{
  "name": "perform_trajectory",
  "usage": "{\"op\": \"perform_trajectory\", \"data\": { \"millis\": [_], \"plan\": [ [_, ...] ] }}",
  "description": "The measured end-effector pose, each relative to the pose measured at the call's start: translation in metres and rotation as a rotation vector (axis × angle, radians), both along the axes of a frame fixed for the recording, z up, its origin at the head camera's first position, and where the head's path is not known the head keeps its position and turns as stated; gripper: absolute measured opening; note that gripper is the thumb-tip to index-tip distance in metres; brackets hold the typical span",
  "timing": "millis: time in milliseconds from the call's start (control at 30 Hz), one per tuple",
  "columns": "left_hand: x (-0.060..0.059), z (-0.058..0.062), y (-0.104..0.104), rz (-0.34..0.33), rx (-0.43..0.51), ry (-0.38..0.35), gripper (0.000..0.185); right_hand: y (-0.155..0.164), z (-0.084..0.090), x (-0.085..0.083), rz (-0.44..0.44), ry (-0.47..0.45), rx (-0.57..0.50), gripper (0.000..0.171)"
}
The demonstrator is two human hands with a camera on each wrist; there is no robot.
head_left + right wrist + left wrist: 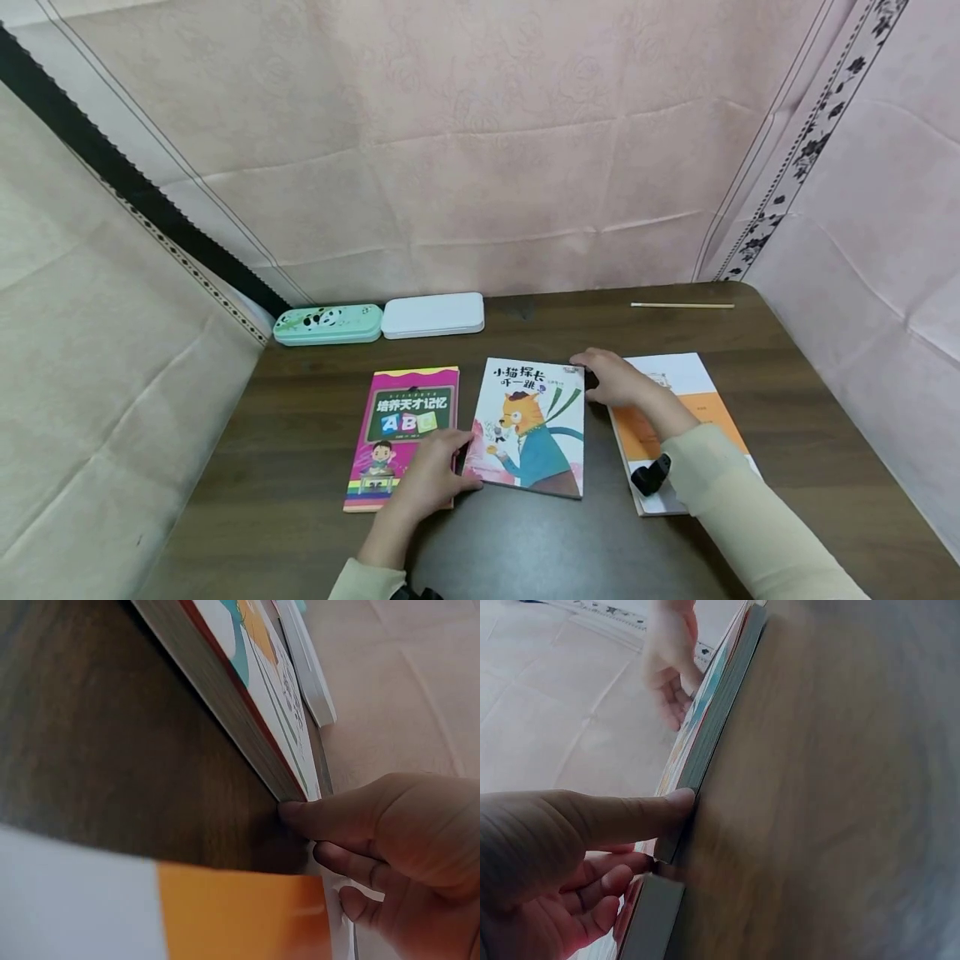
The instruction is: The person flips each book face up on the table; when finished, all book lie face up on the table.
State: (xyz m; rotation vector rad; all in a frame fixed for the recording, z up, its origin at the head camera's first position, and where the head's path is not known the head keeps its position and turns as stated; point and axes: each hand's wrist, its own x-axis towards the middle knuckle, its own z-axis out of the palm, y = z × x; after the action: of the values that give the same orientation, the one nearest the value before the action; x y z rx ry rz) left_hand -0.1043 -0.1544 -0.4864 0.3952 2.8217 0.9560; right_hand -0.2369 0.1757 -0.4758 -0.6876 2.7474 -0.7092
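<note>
A picture book (528, 429) with an orange cat in a blue coat lies on the table between my hands. My left hand (429, 468) holds its lower left corner, the thumb pressed to the bottom edge as the left wrist view shows. At the upper right corner my right hand (617, 383) grips with thumb and fingers; the right wrist view shows that thumb (300, 816) against the page edge. Under my left wrist and fingers is a pink book (408, 400) with ABC blocks on its cover. An orange and white book (705, 404) lies partly hidden beneath my right forearm.
A green pencil case (328, 325) with pandas and a white case (433, 316) stand side by side at the back left of the brown table (285, 442). Toward the back right lies a thin stick (682, 306). Cloth hangings (480, 150) enclose the table behind and at both sides.
</note>
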Motion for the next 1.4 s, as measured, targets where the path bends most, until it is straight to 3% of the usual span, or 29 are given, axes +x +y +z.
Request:
{"op": "perform_trajectory", "data": {
  "millis": [333,633,833,1167,1400],
  "plan": [
    [0.014,0.002,0.017,-0.015,-0.056,-0.036,0.073,-0.006,-0.001,-0.004,-0.004,0.014,-0.023,0.056],
    [0.02,-0.005,0.03,0.077,0.123,-0.058,0.077,-0.008,0.001,-0.006,-0.022,-0.012,-0.037,0.056],
    [0.021,-0.013,0.035,0.093,0.187,-0.084,0.084,-0.008,-0.001,-0.007,-0.012,-0.004,-0.036,0.056],
    [0.022,-0.014,0.039,0.086,0.165,-0.06,0.084,0.0,-0.004,-0.005,-0.017,-0.005,-0.061,0.055],
    [0.021,-0.013,0.042,0.068,0.119,-0.048,0.086,0.011,0.002,0.001,-0.036,0.041,-0.184,0.051]
  ]
}}
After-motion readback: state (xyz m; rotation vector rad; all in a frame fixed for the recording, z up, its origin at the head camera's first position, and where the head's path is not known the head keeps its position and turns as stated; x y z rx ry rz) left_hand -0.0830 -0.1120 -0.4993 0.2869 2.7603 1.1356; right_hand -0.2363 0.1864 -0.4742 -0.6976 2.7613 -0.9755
